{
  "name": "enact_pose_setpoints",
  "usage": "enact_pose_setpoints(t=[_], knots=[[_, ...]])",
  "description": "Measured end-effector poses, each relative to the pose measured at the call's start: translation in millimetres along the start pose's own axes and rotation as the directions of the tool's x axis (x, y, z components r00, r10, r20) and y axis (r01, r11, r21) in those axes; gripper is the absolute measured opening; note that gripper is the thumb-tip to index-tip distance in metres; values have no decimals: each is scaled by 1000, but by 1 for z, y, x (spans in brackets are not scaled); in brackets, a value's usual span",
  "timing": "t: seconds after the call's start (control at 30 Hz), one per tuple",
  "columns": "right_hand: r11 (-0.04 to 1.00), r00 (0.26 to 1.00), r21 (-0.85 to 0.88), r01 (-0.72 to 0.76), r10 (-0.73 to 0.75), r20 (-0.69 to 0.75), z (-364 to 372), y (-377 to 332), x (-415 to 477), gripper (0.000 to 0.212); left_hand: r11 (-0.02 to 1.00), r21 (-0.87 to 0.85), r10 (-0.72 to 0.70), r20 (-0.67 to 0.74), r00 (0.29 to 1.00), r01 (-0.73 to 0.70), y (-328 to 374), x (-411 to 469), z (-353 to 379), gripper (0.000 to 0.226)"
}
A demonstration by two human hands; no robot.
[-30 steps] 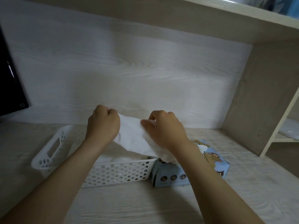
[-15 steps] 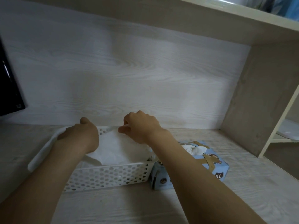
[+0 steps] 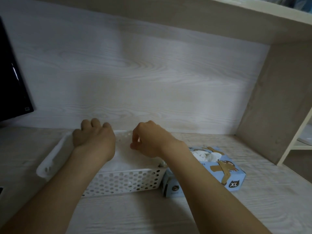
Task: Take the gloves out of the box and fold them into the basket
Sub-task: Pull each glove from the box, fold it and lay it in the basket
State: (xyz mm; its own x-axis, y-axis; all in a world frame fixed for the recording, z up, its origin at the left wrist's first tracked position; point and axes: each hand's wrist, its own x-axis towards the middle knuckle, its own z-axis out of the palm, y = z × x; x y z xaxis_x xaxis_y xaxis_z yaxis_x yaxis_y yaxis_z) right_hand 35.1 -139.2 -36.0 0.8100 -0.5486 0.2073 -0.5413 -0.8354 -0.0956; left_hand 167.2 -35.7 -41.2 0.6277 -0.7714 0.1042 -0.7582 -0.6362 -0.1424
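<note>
Two grips work low over the white basket [image 3: 125, 181], which stands on the worktop [image 3: 152, 213] with the blue glove box [image 3: 224, 173] just beside its right end. One white glove [image 3: 121, 163] lies inside the basket, spread rather flat between the two forearms. The left grip [image 3: 94, 141] is over the far left corner of the basket with its fingers bent downward. What is under them is hidden, so I cannot tell if it holds the glove or only presses it. The right grip [image 3: 148, 141] has thumb and forefinger drawn close together just above the glove. Whether they pinch the material, I cannot tell either. More gloves [image 3: 206, 156] stick out of the opening of the box.

I judge that the step in hand is laying and folding this glove into the basket, so the task is only partly done. The next move, I think, calls for flattening the fold and letting go without dragging the thin material up. After that I would bring the right grip to the box for another glove.
</note>
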Motion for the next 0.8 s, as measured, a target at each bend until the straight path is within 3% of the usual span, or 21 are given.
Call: enact_pose_setpoints(t=[0.07,0.17,0.27,0.37,0.43,0.57,0.7,0.8], knots=[[995,995,100,-26,16,102,5,2,-4,29,980,-176,106,75,992,-91,5,4,5,52],[986,998,169,-8,17,-55,12,8,-10,25,941,-313,188,157,969,-131,14,1,9,37],[970,960,243,-8,76,-271,8,14,-27,28,929,-296,210,-63,976,-220,21,-7,5,30],[935,841,343,-87,254,-478,1,27,-51,17,819,-401,297,-316,901,-410,33,-24,-7,33],[910,792,389,-142,340,-507,-3,42,-65,10,750,-436,313,-430,847,-498,46,-40,-13,33],[895,826,406,-183,365,-430,-11,77,-92,12,735,-281,380,-583,718,-617,76,-69,-10,39],[863,796,454,-222,429,-427,-8,99,-113,13,707,-33,471,-723,506,-706,98,-78,11,33],[818,857,556,-148,387,-342,-5,103,-126,12,707,78,535,-709,460,-703,108,-78,28,38]])
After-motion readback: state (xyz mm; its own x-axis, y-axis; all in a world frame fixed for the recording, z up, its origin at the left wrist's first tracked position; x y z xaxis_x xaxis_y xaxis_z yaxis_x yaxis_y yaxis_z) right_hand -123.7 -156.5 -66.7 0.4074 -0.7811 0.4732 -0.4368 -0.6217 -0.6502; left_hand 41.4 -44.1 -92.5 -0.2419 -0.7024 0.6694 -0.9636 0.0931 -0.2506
